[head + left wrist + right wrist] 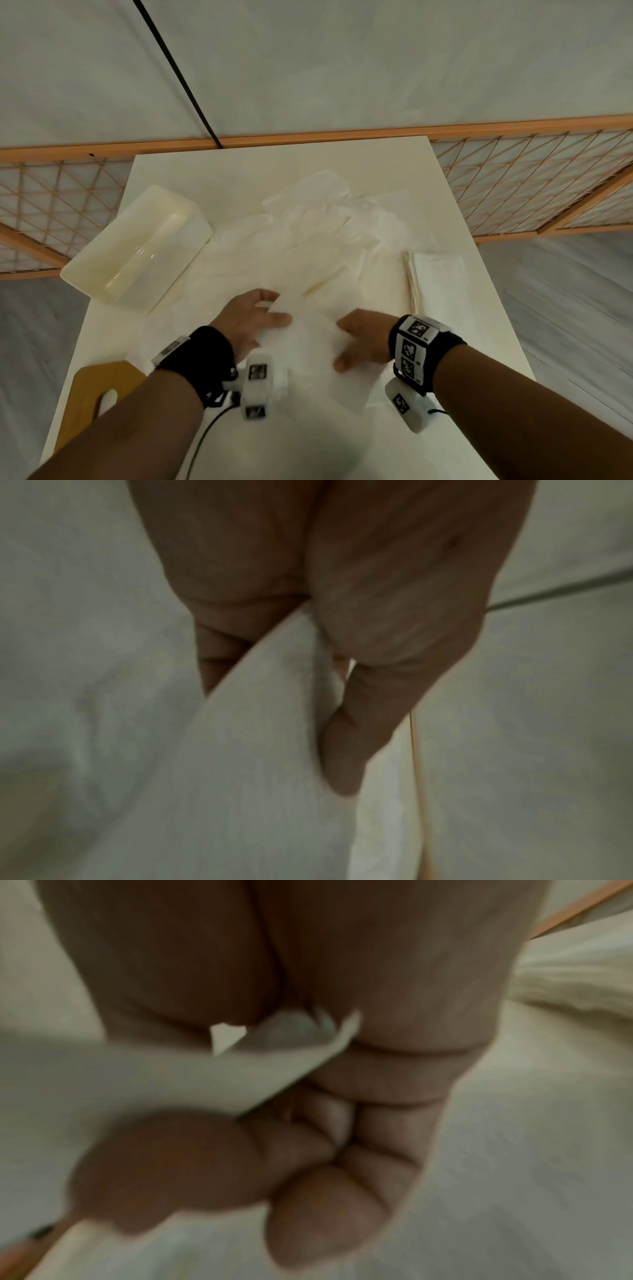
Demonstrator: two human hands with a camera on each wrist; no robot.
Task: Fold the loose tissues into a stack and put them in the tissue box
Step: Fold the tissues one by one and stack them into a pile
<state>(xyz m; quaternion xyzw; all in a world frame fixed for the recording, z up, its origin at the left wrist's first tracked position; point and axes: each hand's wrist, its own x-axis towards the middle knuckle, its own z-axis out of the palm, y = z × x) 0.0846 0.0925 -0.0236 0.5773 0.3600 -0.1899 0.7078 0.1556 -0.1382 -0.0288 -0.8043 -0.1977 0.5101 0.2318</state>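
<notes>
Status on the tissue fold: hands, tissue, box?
Left hand and right hand each pinch one tissue above the table. Folded stack on the right. Box open, nothing blocking it.

Forearms bare, no sleeves. Left wrist: black fabric strap (202,356) with a small white tag on its outer side, plus a white boxy camera module (257,385) under the wrist carrying square black-and-white fiducial markers; a thin black cable (202,442) trails off it. Right wrist: black strap (442,356) under a white band (412,342) printed with three fiducial markers, and a rounded white module (407,407) below with one marker and a short black cord.
</notes>
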